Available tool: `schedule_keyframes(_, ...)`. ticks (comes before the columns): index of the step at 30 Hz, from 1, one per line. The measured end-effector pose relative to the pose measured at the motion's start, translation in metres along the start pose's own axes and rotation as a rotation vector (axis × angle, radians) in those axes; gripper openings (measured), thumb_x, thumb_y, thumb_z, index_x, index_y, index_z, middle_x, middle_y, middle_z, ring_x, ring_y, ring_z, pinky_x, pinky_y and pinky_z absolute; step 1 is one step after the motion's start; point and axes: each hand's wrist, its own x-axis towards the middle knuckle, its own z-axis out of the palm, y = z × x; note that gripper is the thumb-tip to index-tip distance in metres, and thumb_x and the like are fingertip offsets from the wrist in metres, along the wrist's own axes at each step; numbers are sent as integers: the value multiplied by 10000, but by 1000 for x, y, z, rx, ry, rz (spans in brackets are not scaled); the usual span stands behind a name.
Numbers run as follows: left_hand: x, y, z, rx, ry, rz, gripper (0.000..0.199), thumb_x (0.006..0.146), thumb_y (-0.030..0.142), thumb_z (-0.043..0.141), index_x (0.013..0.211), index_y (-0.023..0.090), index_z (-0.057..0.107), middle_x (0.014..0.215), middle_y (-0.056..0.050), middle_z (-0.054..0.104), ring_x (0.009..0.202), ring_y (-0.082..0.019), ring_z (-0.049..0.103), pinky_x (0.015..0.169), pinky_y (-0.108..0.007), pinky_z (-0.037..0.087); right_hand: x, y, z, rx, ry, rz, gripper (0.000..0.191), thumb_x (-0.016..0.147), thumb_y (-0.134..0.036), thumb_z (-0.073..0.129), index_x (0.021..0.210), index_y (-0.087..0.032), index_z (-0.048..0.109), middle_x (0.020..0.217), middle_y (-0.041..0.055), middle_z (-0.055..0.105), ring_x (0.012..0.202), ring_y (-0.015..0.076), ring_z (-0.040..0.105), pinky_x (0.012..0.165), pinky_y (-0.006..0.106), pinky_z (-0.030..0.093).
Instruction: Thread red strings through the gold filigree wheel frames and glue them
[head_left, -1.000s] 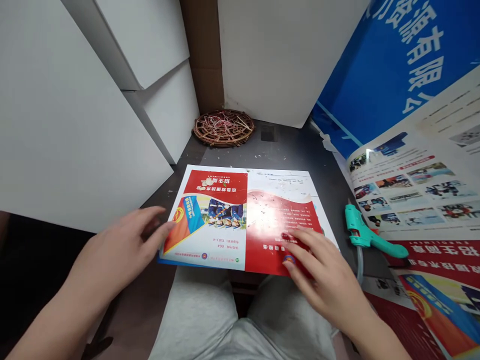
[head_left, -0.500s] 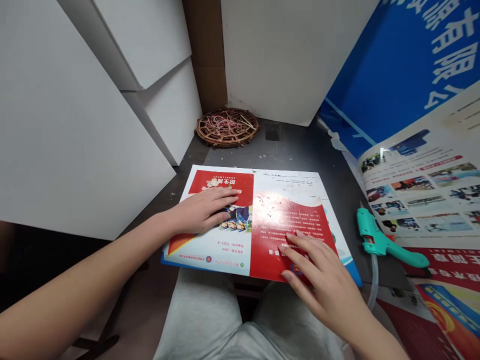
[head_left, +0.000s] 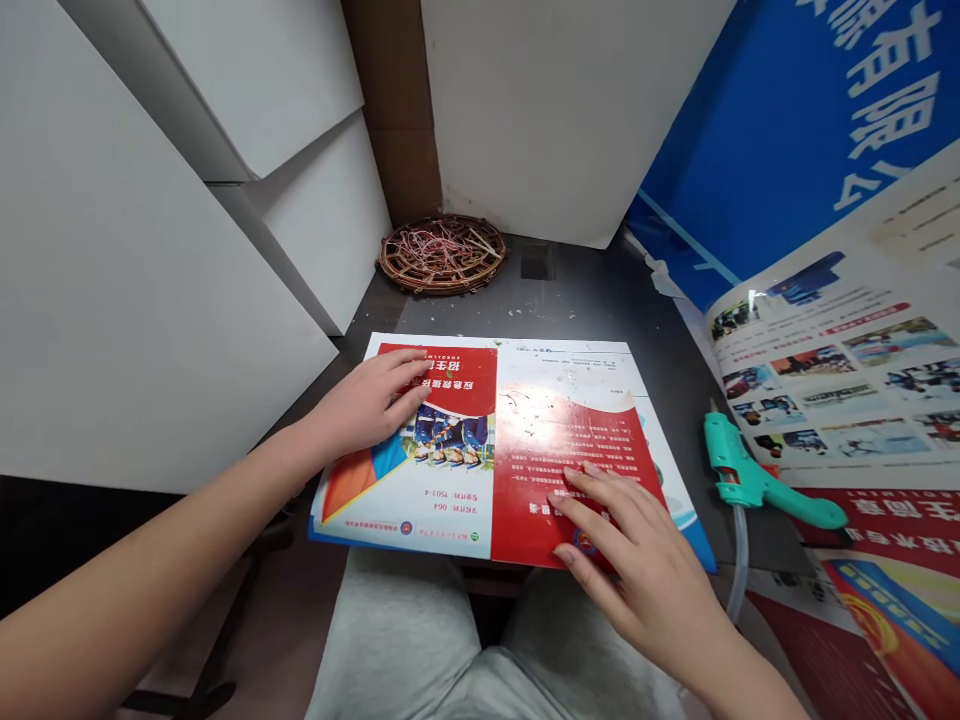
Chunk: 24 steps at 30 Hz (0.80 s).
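An open red and white brochure (head_left: 450,500) lies flat at the table's front edge, over other papers with a blue border. My left hand (head_left: 375,400) rests on its upper left part, fingers together but stretched out. The small pale item seen there earlier is now hidden, perhaps under these fingers. On the lower right of the red page lies my right hand (head_left: 630,535), its fingers spread and nothing held. Small dark and pale bits are scattered on the glossy page between the hands.
A round woven tray (head_left: 442,255) of tangled pinkish strands stands at the back. A teal glue gun (head_left: 750,475) lies at the right, beside a propped printed sheet (head_left: 847,370). White panels (head_left: 285,80) rise at the left and behind the dark table (head_left: 585,300).
My left hand has slid up and left over the brochure, uncovering more of its printed picture. My right hand stays in place. The whole view has shifted slightly.
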Motion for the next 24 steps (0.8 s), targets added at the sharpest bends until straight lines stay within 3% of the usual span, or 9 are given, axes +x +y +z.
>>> schedule_keyframes(3, -2, 2, 2, -4, -66, -3, 568, 1090, 523, 429, 1494, 166, 607, 1594, -145, 539, 1477, -311, 489, 1242, -500, 379, 0, -1, -1, 4, -6, 6, 409, 1009, -353, 654, 1400, -237, 619, 1479, 129, 628, 1360, 327, 586, 1074, 562, 536)
schedule_keyframes(13, 0, 15, 2, -65, -58, 81, 513, 1096, 480, 447, 1474, 180, 622, 1541, -118, 602, 1446, -285, 520, 1229, -462, 393, 1, 0, -1, 6, -17, 1, 396, 1018, -344, 643, 1393, -223, 608, 1469, 141, 631, 1347, 332, 590, 1047, 591, 558)
schedule_keyframes(17, 9, 15, -2, -67, -18, 19, 534, 1089, 511, 448, 1470, 185, 630, 1535, -122, 604, 1446, -302, 517, 1237, -473, 383, 2, -1, -2, 9, 0, 1, 383, 1023, -343, 635, 1385, -221, 610, 1449, 142, 645, 1337, 332, 601, 1041, 587, 564)
schedule_keyframes(22, 13, 15, -4, -43, -116, -48, 611, 1079, 557, 439, 1525, 163, 578, 1631, -158, 494, 1511, -346, 440, 1249, -526, 355, 2, -3, -4, 23, 9, 5, 364, 1023, -335, 632, 1369, -222, 616, 1443, 146, 647, 1342, 329, 601, 1051, 584, 563)
schedule_keyframes(24, 8, 15, -4, -14, -101, -35, 605, 1075, 561, 456, 1522, 173, 581, 1651, -155, 468, 1529, -351, 414, 1261, -544, 324, 3, -3, -4, 30, 6, 3, 361, 1022, -330, 633, 1365, -217, 616, 1445, 151, 641, 1343, 330, 598, 1049, 593, 564)
